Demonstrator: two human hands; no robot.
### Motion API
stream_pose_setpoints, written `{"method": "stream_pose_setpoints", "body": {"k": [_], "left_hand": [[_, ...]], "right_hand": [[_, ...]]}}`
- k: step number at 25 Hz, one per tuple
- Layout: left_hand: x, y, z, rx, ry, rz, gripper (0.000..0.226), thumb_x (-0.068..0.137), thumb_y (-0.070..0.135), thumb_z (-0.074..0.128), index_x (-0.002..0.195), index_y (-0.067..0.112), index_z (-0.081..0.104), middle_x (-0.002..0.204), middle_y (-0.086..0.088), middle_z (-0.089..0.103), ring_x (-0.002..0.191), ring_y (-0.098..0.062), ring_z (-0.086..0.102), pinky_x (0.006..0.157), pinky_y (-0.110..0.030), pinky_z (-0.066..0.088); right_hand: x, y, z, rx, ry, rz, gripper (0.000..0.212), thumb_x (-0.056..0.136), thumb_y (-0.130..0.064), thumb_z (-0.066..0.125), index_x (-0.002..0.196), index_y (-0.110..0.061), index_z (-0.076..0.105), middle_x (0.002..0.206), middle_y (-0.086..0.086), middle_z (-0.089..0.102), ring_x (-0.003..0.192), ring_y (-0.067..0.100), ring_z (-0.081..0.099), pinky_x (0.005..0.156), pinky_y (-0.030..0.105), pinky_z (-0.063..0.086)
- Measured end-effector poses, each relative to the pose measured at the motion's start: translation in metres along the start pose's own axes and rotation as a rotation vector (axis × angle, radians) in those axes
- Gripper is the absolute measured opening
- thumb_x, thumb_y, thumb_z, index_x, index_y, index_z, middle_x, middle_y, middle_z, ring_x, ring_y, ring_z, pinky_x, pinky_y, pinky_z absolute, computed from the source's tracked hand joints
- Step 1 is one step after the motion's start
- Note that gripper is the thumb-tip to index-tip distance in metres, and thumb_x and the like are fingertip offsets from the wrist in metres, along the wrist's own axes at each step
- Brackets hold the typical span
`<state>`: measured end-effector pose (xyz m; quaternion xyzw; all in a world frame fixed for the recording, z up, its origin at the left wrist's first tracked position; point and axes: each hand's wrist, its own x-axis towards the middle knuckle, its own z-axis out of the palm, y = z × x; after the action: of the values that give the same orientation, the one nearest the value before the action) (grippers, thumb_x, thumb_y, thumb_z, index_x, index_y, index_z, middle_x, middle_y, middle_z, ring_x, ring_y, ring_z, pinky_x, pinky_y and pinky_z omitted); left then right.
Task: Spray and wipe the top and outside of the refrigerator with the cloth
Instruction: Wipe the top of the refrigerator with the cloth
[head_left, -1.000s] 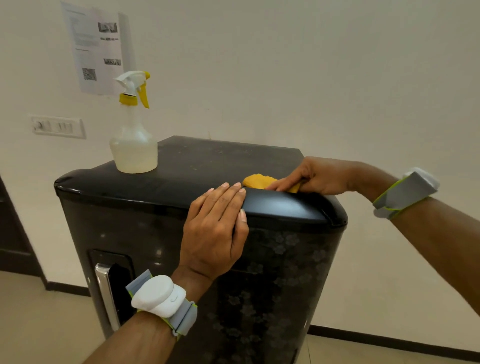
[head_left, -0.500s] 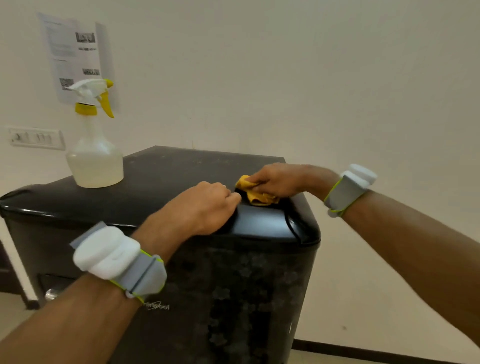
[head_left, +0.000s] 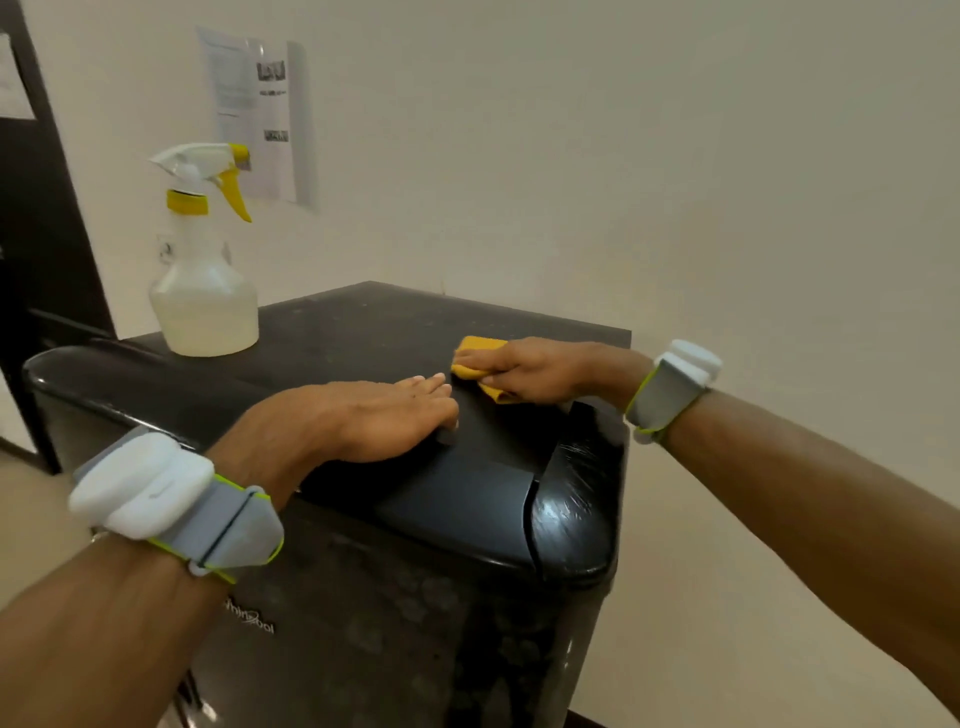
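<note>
Yellow cloth (head_left: 480, 345), one only, lies bunched on the black top of the one fridge (head_left: 363, 332), toward its right side and behind the rounded front edge. The right hand (head_left: 530, 366) covers it, fingers curled over and clamped on the fabric. One corner of cloth shows ahead of the fingertips and a fold shows under the palm. The left hand (head_left: 379, 415) rests flat on the top just left of the cloth, fingers straight and close together, holding nothing. Its fingertips lie near the right hand; whether they touch it I cannot tell.

One bottle (head_left: 205, 296), with a white head, yellow trigger and yellow collar, stands upright near the top's far left corner, well apart from both hands, with pale liquid in its lower part. There are two grey-and-white wrist pieces: a band (head_left: 171, 504) on the left wrist and a second band (head_left: 672, 387) on the right. One printed sheet (head_left: 254, 104) hangs on the wall (head_left: 675, 182) behind the bottle, and a dark door (head_left: 36, 208) fills the left edge.

Half a second ago the left hand was curled over the front edge; now its fingers lie stretched out further onto the top. The cloth and right hand have moved back from the front right corner onto the flat part. The bottle has kept its place. The door was out of view then.
</note>
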<state>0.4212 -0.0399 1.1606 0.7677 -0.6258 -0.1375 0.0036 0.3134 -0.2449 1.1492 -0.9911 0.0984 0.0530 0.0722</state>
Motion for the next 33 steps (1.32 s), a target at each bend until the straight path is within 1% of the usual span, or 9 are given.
{"method": "stream_pose_setpoints", "body": {"k": [3,8,13,15,18,22,26,29,33], "left_hand": [[-0.001,0.003,0.001,0.011,0.019,-0.014,0.047,0.106,0.032,0.026,0.153,0.027,0.026,0.165,0.013,-0.002,0.150,-0.003,0.000,0.120,-0.028,0.008],[-0.001,0.006,0.002,0.027,0.031,-0.038,0.044,0.107,0.030,0.024,0.147,0.018,0.036,0.165,0.009,-0.001,0.151,-0.005,0.001,0.119,-0.030,0.010],[-0.001,0.000,0.004,0.108,0.019,-0.003,0.047,0.107,0.029,0.022,0.153,0.023,0.026,0.165,0.007,-0.005,0.151,-0.008,-0.002,0.123,-0.035,0.010],[-0.001,-0.001,0.004,0.115,0.030,-0.004,0.045,0.107,0.030,0.021,0.151,0.022,0.029,0.166,0.003,-0.004,0.152,-0.010,-0.001,0.123,-0.037,0.013],[0.002,-0.002,0.005,0.044,0.067,-0.058,0.055,0.105,0.039,0.024,0.156,0.023,0.015,0.165,0.004,-0.011,0.151,-0.007,-0.005,0.123,-0.037,0.015],[0.006,-0.010,0.011,-0.108,0.170,-0.092,0.076,0.097,0.060,0.022,0.153,0.024,-0.015,0.159,0.013,-0.028,0.145,0.000,-0.022,0.125,-0.038,0.005],[0.005,-0.009,0.014,-0.201,0.212,-0.043,0.096,0.079,0.082,0.004,0.154,0.024,-0.015,0.160,0.014,-0.024,0.144,0.001,-0.022,0.121,-0.029,-0.008],[0.004,-0.008,0.013,-0.263,0.238,-0.067,0.101,0.076,0.084,0.002,0.154,0.023,-0.014,0.162,0.013,-0.020,0.146,0.000,-0.018,0.122,-0.031,-0.007],[0.002,-0.006,0.016,-0.323,0.302,-0.064,0.101,0.077,0.086,0.004,0.153,0.023,-0.016,0.162,0.013,-0.019,0.146,0.001,-0.018,0.122,-0.034,-0.008]], "right_hand": [[-0.016,0.023,0.000,0.093,-0.010,-0.123,0.048,0.102,-0.005,0.045,0.149,-0.015,0.039,0.157,-0.008,0.031,0.144,0.003,0.027,0.120,0.019,0.015],[0.006,0.014,0.000,0.206,0.066,-0.043,0.043,0.103,-0.010,0.043,0.145,-0.017,0.046,0.153,0.009,0.042,0.141,0.027,0.038,0.118,0.040,0.028],[0.002,0.017,-0.008,0.141,0.024,-0.034,0.044,0.102,-0.021,0.047,0.143,-0.035,0.044,0.110,-0.020,0.065,0.095,-0.013,0.059,0.090,0.008,0.044],[0.003,0.027,-0.009,0.127,0.054,0.015,0.037,0.101,-0.028,0.049,0.137,-0.028,0.057,0.125,-0.008,0.063,0.106,0.005,0.062,0.097,0.016,0.045],[0.037,0.014,-0.004,-0.181,0.120,-0.118,0.041,0.103,-0.024,0.043,0.144,-0.029,0.048,0.114,0.002,0.062,0.092,0.017,0.056,0.081,0.019,0.040],[0.012,-0.021,-0.007,0.061,0.036,-0.238,0.050,0.102,-0.010,0.042,0.147,-0.032,0.040,0.094,0.009,0.064,0.079,0.022,0.056,0.076,0.025,0.046],[-0.008,-0.041,0.005,0.101,-0.066,-0.299,0.023,0.101,-0.011,0.045,0.117,-0.007,0.061,0.098,-0.008,0.067,0.087,0.011,0.061,0.084,0.028,0.049],[0.023,-0.045,-0.008,0.141,-0.078,-0.254,0.037,0.096,-0.021,0.044,0.122,0.004,0.053,0.105,0.014,0.066,0.092,0.030,0.061,0.088,0.044,0.051],[0.033,-0.042,-0.004,0.104,-0.017,-0.243,0.036,0.100,-0.001,0.043,0.136,0.001,0.047,0.131,0.008,0.057,0.109,0.006,0.052,0.094,0.012,0.042]]}}
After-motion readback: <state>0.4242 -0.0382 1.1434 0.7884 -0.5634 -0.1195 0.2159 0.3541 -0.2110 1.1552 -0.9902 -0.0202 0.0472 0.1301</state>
